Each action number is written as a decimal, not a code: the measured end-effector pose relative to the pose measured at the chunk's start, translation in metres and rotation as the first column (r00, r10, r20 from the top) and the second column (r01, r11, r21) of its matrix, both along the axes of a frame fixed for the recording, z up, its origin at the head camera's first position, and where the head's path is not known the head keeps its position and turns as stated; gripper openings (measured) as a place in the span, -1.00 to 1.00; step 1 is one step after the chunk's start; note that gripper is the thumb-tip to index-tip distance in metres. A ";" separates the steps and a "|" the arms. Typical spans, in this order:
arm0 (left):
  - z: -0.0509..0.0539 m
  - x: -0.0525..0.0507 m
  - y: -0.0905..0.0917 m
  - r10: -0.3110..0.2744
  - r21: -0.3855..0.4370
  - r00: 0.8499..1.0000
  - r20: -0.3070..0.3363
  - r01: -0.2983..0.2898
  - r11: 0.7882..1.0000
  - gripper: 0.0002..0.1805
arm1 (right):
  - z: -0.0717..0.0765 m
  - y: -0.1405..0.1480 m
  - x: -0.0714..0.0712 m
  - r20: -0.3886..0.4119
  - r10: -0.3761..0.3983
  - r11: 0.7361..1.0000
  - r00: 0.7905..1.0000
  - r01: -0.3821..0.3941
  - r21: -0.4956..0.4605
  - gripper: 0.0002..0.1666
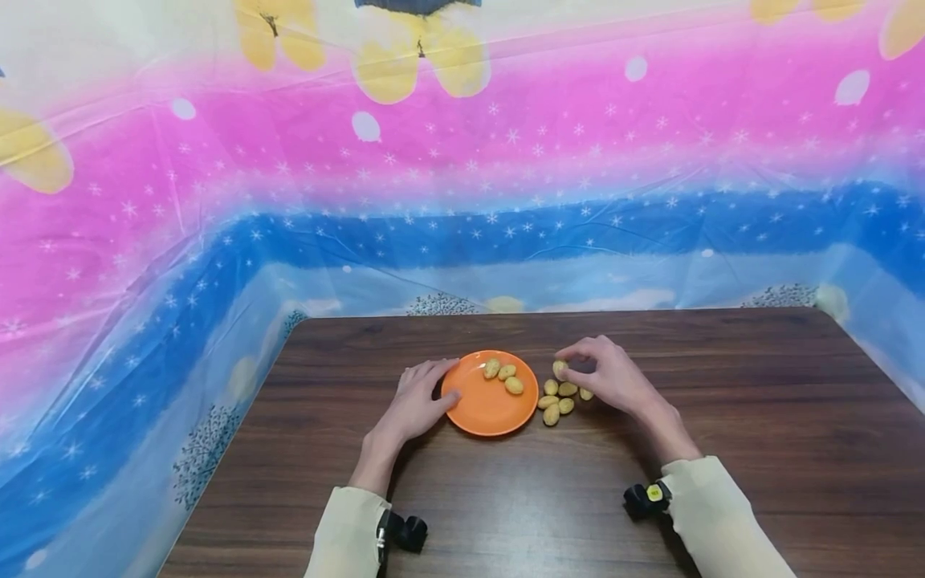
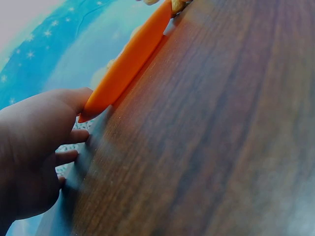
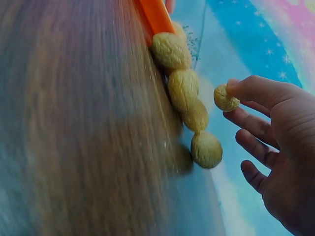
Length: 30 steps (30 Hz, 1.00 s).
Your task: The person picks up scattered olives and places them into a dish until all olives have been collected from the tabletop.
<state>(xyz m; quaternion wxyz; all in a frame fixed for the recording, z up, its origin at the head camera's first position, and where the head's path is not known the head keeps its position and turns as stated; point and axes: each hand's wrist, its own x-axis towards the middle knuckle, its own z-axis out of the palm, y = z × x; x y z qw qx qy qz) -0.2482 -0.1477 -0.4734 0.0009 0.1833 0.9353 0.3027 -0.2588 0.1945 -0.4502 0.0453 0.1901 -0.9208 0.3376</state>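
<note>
My left hand (image 1: pixel 417 401) holds the left edge of an orange plate (image 1: pixel 477 413), thumb and index finger spread along its rim. From the left wrist, the thumb meets the plate (image 2: pixel 128 61), and the other fingers lie beyond it. Three wrinkled yellow-brown ovals (image 1: pixel 514 385), like small potatoes or nuts, lie toward the plate's far side. Over a group of similar ovals (image 1: pixel 552 414) to the right, my right hand (image 1: pixel 614 373) pinches one oval (image 3: pixel 225 98) between thumb and fingertips. In the right wrist view that oval hangs apart from the grouped ovals (image 3: pixel 183 91).
Everything stands on a dark wood-grain table (image 1: pixel 506 514). A pink and blue patterned cloth (image 1: pixel 462 233) hangs behind the table and along its left side. The grouped ovals sit close beside the plate's right rim.
</note>
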 end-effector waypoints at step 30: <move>0.001 0.001 0.001 0.003 -0.006 1.000 -0.005 -0.003 1.000 -0.38 | 0.008 -0.040 0.013 -0.004 0.137 0.989 0.991 -0.136 0.055 -0.69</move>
